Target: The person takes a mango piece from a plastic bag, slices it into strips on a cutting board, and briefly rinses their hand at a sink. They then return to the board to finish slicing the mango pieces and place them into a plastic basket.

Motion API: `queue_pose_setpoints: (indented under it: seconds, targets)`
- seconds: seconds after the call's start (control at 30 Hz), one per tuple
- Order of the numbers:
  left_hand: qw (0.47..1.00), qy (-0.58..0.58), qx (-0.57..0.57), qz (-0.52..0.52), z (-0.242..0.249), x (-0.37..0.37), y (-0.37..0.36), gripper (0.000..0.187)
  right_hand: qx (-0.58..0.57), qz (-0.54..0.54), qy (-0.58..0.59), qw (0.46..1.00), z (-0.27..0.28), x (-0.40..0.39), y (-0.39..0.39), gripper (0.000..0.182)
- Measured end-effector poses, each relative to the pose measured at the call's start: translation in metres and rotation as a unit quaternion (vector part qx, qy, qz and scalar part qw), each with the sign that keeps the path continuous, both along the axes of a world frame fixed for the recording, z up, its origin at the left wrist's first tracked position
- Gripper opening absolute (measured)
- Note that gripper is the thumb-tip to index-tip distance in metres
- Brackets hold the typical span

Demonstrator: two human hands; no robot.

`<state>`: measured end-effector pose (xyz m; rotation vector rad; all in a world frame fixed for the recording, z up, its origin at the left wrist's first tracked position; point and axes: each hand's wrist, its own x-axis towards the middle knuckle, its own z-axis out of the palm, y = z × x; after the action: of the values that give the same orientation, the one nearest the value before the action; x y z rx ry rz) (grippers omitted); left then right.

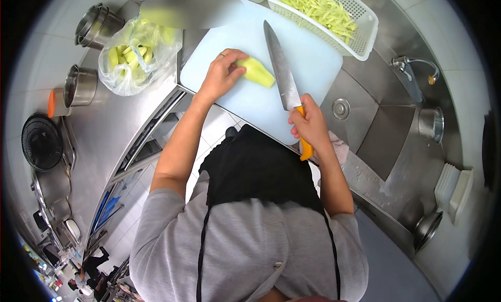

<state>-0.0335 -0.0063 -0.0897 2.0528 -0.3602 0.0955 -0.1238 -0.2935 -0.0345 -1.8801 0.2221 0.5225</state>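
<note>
My left hand (223,75) is closed on one end of a peeled, pale green vegetable (257,73), which lies on the white cutting board (219,46). Its exact kind I cannot make out. In my right hand (311,123) is a chef's knife (282,69), gripped by its yellow handle. The long blade points away from me over the board, just right of the vegetable and apart from it. Beyond the board, a white perforated basket (361,50) holds many thin pale green strips (321,9).
A clear plastic bag (125,85) of pale green pieces sits left of the board, near stacked steel pots (99,26). To the right are a steel sink (360,88) and a faucet (402,63). A cloth (339,147) lies by my right wrist. Something blurred covers the board's far-left corner.
</note>
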Motion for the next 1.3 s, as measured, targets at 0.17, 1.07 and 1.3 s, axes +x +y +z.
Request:
queue_pose_setpoints:
  seconds: [0.17, 1.07, 1.3]
  targets:
    - [0.998, -0.02, 0.055, 0.012, 0.005, 0.003, -0.015, 0.053, 0.037, -0.045, -0.004, 0.998, -0.004, 0.004, 0.006, 0.026]
    - [0.995, -0.083, 0.056, 0.01, 0.011, -0.029, 0.009, 0.03, -0.002, -0.012, -0.012, 1.0, -0.021, -0.012, -0.012, 0.039]
    - [0.977, 0.131, -0.03, 0.168, 0.026, -0.044, -0.015, 0.02, 0.0, -0.023, -0.015, 1.0, -0.022, -0.016, -0.01, 0.04]
